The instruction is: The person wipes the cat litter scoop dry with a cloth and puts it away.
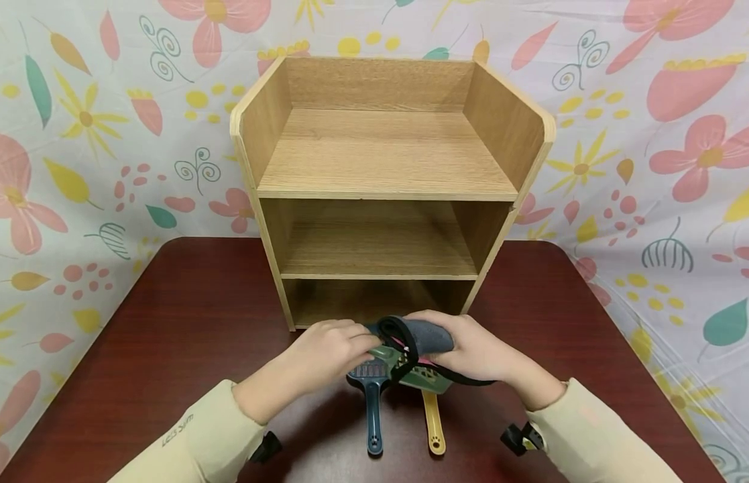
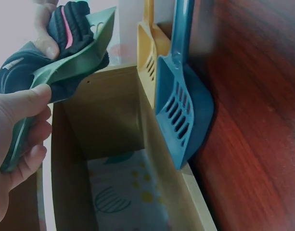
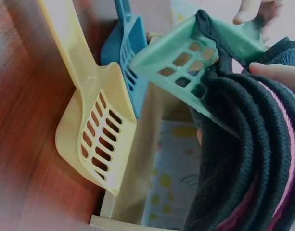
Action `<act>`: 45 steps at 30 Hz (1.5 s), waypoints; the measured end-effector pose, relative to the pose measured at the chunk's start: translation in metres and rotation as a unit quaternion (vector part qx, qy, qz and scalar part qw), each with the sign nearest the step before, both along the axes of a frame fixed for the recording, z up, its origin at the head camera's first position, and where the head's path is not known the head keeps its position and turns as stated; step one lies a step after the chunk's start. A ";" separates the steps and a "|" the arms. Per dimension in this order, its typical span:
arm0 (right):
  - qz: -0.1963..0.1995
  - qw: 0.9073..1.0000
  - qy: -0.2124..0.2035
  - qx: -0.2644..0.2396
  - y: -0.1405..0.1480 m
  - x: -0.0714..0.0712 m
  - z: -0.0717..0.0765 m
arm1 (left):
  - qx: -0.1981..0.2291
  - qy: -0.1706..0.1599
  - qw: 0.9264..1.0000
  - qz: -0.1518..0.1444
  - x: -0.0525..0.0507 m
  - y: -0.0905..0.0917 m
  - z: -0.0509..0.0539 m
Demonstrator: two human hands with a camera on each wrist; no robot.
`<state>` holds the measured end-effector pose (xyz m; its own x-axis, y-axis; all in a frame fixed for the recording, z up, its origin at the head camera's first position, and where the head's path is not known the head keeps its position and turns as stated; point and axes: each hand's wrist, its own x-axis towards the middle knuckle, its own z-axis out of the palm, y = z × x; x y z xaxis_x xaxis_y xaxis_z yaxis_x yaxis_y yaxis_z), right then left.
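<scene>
In the head view my left hand [image 1: 334,352] is over the table before the shelf. The left wrist view shows its thumb and fingers round the handle of a green slotted litter scoop [image 2: 84,60]. My right hand [image 1: 473,345] grips a folded dark cloth [image 1: 433,335] with black edging and a pink stripe. The cloth lies against the scoop's pan and covers part of it; slots still show in the right wrist view. Beneath the hands are a blue litter scoop [image 1: 373,409] and a yellow litter scoop [image 1: 433,422], handles toward me.
A three-tier wooden shelf [image 1: 386,154] stands behind the hands on a dark red-brown table [image 1: 199,322]. In the wrist views the blue and yellow scoops are close to its lower front edge. Behind hangs a patterned floral cloth backdrop [image 1: 121,201].
</scene>
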<state>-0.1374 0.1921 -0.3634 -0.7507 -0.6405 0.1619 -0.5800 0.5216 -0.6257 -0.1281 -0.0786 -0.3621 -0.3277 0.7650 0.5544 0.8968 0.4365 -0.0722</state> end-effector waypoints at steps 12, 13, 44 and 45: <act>-0.039 0.998 -0.038 -0.044 0.016 0.003 -0.005 | 0.019 -0.025 0.999 0.007 -0.001 -0.007 -0.008; -0.042 0.997 -0.045 -0.054 0.017 0.003 -0.006 | 0.021 -0.025 0.999 0.007 -0.001 -0.007 -0.008; -0.126 0.824 -0.354 -0.423 0.015 0.035 -0.031 | 0.156 -0.054 0.985 0.057 -0.003 -0.011 -0.020; -0.128 0.821 -0.358 -0.426 0.014 0.035 -0.031 | 0.164 -0.053 0.983 0.062 -0.002 -0.010 -0.020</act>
